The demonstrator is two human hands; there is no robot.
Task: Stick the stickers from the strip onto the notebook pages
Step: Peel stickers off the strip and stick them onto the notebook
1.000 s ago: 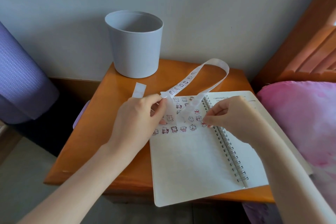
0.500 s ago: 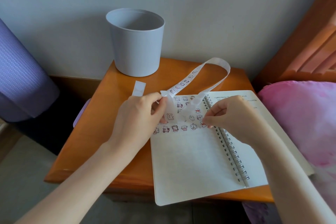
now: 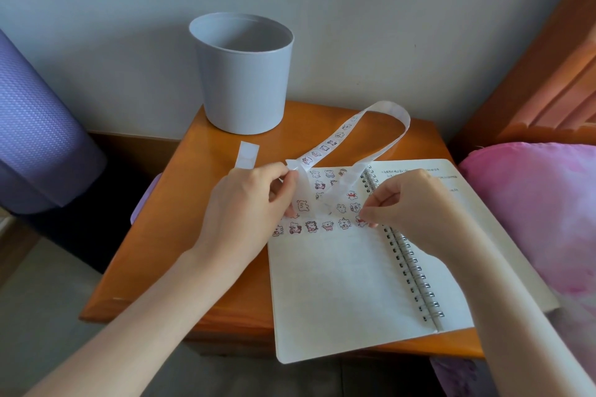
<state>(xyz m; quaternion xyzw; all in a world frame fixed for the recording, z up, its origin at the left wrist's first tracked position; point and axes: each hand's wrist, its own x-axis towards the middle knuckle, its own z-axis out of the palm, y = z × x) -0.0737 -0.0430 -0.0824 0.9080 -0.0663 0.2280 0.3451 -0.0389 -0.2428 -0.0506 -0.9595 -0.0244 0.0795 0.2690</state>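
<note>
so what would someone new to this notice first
The long sticker strip looping up off the orange table over the open spiral notebook, with the left hand pinching its near end. Below it, the right hand pinches a small sticker onto the page by the spiral, at the right end of a row of cartoon stickers. Behind, a big grey tub stands against the wall.

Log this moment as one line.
left hand pinches sticker strip | right hand pinches sticker at notebook page
</note>
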